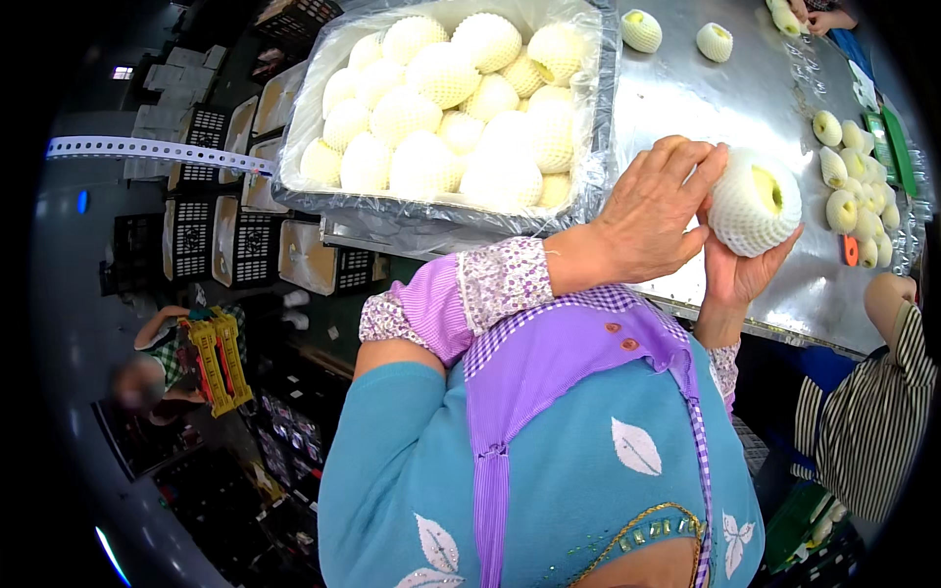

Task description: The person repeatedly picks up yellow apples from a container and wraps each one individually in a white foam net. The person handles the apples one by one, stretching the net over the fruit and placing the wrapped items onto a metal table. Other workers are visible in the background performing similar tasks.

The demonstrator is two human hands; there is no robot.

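Note:
A yellow-green fruit (767, 189) in a white foam net sleeve (750, 228) rests in my right hand (739, 268), which cups it from below with the thumb at its right side. At the sleeve's left edge, the fingertips of my left hand (650, 209) press on the net, palm down. Part of the fruit's skin shows through the sleeve's opening. Left of my hands stands a crate (288, 192) lined with clear plastic film. Several sleeved fruits (441, 77) fill it in a heap.
The crate sits on a metal table (662, 95). Two sleeved fruits (641, 31) lie beyond my hands, with a further group (860, 187) at right. A co-worker's striped sleeve (911, 331) is close at right. Black crates (235, 239) stand left; a person there holds a yellow crate (217, 360).

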